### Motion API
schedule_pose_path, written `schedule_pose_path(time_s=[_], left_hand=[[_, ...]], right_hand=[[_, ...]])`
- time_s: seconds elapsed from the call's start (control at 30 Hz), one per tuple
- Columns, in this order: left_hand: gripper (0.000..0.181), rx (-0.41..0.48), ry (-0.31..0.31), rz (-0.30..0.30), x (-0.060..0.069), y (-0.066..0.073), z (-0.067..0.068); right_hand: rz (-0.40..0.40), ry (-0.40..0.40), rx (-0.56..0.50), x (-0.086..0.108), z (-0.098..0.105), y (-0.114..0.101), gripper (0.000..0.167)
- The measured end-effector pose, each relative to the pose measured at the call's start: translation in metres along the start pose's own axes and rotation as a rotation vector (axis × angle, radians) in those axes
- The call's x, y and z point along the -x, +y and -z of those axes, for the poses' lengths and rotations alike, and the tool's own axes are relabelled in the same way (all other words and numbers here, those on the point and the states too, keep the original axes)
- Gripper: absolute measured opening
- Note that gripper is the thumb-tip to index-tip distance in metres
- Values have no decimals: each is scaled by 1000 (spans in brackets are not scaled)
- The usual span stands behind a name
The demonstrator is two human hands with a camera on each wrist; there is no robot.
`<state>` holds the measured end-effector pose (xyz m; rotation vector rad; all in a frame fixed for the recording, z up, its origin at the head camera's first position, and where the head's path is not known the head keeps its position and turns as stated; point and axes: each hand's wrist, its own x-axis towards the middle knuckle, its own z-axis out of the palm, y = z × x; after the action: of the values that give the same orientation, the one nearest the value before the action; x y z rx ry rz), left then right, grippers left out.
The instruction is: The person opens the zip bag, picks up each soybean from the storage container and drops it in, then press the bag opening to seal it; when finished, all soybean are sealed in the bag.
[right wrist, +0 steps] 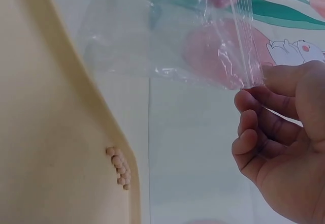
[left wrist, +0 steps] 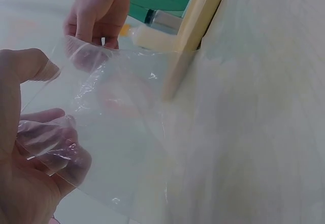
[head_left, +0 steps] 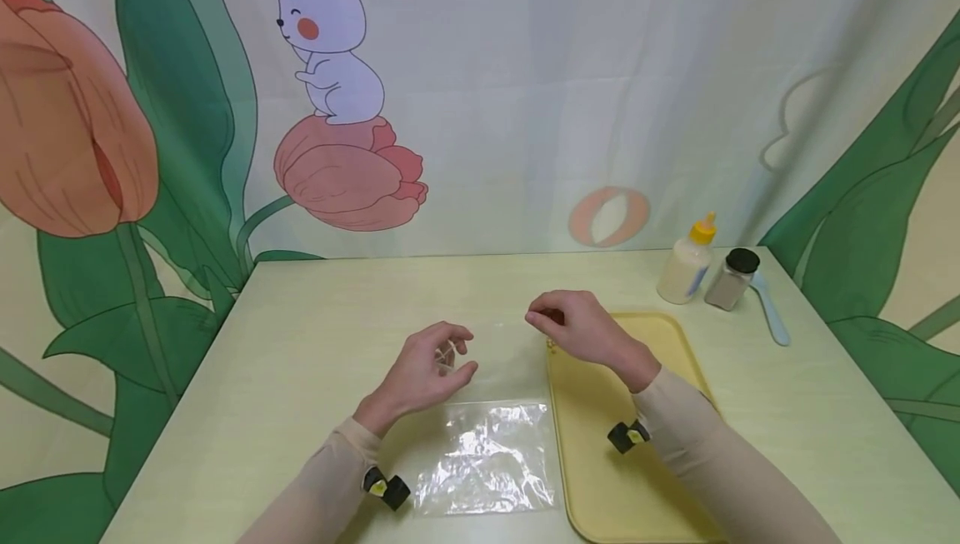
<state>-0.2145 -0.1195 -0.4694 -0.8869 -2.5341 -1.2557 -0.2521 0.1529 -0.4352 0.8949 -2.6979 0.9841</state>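
Observation:
A clear plastic zip bag point(left wrist: 132, 97) stretches between my hands above the table. My right hand point(head_left: 585, 329) pinches one end of its ribbed seal strip point(right wrist: 247, 46) between thumb and forefinger, beside the tray's far left corner. At the other end, my left hand point(head_left: 420, 369) has its fingers curled with plastic film over them, its thumb held apart. Glossy clear plastic point(head_left: 487, 461) also shows below the hands in the head view; whether it belongs to the same bag I cannot tell. Several small tan balls point(right wrist: 120, 168) cluster in the tray's corner.
The yellow tray point(head_left: 600, 486) lies under my right forearm. Behind it on the right stand a squeeze bottle point(head_left: 682, 271) with a yellow nozzle and a black-lidded jar point(head_left: 727, 287). A pale blue utensil point(head_left: 771, 315) lies beside the jar. A printed curtain point(head_left: 487, 111) hangs behind the table.

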Motion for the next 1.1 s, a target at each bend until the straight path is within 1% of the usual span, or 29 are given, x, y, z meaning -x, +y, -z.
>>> schedule_pose_path(time_s=[0.13,0.37,0.6,0.73,0.87,1.0,1.1], left_hand=[[33,1,-4,5,3,-1,-1],[31,1,4,-2,7,-3,-4],[31,3,-9,-5,10,-3,-6],[31,-3,-19,4,10,-2,-6],[31,-12,-30,-1,10,-2,-5],[30,-5,-24,-10,8,0,-4],[30,-1,-25,-3,7,1,-3]], right_hand=[[-20,12,-11,5,-1,6,16],[-74,-16,-8,12,-6,16,13],[-78,-30,17,16,-9,25,9],[-92,-42,31,17,-13,32,7],[-112,-55,35,18,-16,40,7],[-120,-46,35,17,-19,48,6],[-123,-43,37,17,-22,53,5]])
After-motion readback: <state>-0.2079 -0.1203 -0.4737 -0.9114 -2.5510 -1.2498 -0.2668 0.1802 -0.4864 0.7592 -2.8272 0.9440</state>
